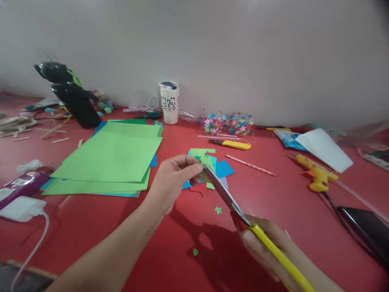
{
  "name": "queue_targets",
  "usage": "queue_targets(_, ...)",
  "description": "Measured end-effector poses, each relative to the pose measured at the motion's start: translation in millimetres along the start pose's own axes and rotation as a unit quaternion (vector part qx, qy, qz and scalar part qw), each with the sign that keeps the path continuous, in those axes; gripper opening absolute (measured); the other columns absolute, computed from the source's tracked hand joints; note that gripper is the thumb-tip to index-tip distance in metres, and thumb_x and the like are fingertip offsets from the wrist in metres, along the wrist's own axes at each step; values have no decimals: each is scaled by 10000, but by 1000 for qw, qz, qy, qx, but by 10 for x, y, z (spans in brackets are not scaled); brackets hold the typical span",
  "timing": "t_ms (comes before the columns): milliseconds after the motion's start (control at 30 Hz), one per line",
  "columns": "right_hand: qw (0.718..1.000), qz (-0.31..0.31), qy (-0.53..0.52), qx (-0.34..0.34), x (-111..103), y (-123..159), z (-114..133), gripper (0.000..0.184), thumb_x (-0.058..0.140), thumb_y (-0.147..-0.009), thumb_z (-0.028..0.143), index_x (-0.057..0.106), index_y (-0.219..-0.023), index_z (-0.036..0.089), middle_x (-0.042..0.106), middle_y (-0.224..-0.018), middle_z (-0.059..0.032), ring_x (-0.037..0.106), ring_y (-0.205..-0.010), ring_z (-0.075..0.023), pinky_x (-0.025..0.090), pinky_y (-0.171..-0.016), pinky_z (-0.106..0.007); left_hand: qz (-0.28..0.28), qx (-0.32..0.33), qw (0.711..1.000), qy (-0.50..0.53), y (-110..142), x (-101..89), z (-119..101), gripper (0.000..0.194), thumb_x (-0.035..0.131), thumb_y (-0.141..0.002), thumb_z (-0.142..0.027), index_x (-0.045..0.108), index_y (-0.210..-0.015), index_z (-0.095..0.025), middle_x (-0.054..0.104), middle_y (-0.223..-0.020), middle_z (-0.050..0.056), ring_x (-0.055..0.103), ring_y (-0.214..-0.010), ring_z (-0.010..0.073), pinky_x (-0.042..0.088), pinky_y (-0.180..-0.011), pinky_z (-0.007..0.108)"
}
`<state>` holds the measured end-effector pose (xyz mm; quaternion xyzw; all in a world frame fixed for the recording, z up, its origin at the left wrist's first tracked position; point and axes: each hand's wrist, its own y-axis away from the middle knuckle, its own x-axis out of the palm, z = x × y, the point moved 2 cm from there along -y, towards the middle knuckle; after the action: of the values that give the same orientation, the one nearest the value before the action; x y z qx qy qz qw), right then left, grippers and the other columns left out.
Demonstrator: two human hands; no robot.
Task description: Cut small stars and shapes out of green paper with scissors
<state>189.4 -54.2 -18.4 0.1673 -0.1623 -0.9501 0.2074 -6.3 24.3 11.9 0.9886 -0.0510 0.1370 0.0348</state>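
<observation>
My left hand [174,178] pinches a small piece of green paper [202,161] between thumb and fingertips. My right hand [264,243] is closed on scissors [224,192] with yellow handles, their blades angled up and left. The blade tips meet the paper at my left fingertips; how far apart the blades are is hard to see. Behind lies a heap of coloured paper scraps [225,168], which blends with the held piece. A green paper star [218,210] and a small green scrap [195,252] lie on the red table nearer to me.
Green paper sheets [109,152] are stacked at left, near a black bottle [73,97] and purple power strip [26,186]. A white cup [169,103], yellow utility knife [235,144] and pencil [251,165] lie beyond my hands. A yellow glue gun [317,172] is at right.
</observation>
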Motion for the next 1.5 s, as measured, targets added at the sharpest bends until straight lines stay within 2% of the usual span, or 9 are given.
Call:
queue_targets(300, 1000, -19, 10, -4, 2, 9, -9, 531, 415, -774, 754, 340, -657, 242, 307, -478, 94, 257, -369, -72, 220, -337, -216, 5, -1, 1000, 12, -8, 8, 12, 87, 663, -700, -199, 627, -641, -147, 584, -513, -39, 513, -485, 48, 397, -503, 161)
queue_targets(633, 998, -50, 28, 3, -52, 12, 70, 562, 486, -718, 762, 548, -679, 205, 407, -523, 53, 363, -398, -98, 280, -344, -222, -2, -3, 1000, 3, -13, 3, 18, 83, 662, -699, -203, 628, -647, -148, 589, -512, -35, 523, -489, 51, 398, -508, 164)
queue_targets(933, 998, -53, 34, 3, -11, -31, -6, 588, 427, -702, 810, 357, -598, 236, 294, -453, 96, 258, -360, -67, 187, -329, -209, -6, -5, 1000, -1, -10, 1, 8, 84, 666, -697, -209, 627, -648, -153, 589, -514, -35, 517, -486, 55, 395, -507, 173)
queue_targets(1133, 998, -13, 27, -52, -13, -85, -62, 548, 380, -779, 767, 248, -640, 253, 307, -452, 105, 246, -343, -55, 187, -335, -209, -17, 4, 999, -26, 11, 39, 32, 72, 659, -690, -201, 611, -650, -163, 584, -528, -36, 520, -508, 73, 413, -543, 199)
queue_targets(1300, 998, -6, 53, -45, -44, -74, -7, 542, 367, -787, 764, 274, -640, 250, 313, -477, 92, 269, -366, -68, 217, -343, -217, -11, 26, 998, -58, 21, 24, -6, 95, 648, -704, -219, 601, -641, -165, 572, -553, -31, 512, -536, 84, 408, -554, 215)
queue_targets(1500, 996, -31, 76, -22, -37, -55, 49, 614, 359, -694, 841, 335, -610, 234, 309, -535, 80, 285, -390, -70, 249, -357, -228, -27, 77, 991, -109, -1, -23, -63, 106, 622, -727, -228, 595, -644, -167, 538, -560, -31, 477, -539, 88, 369, -527, 223)
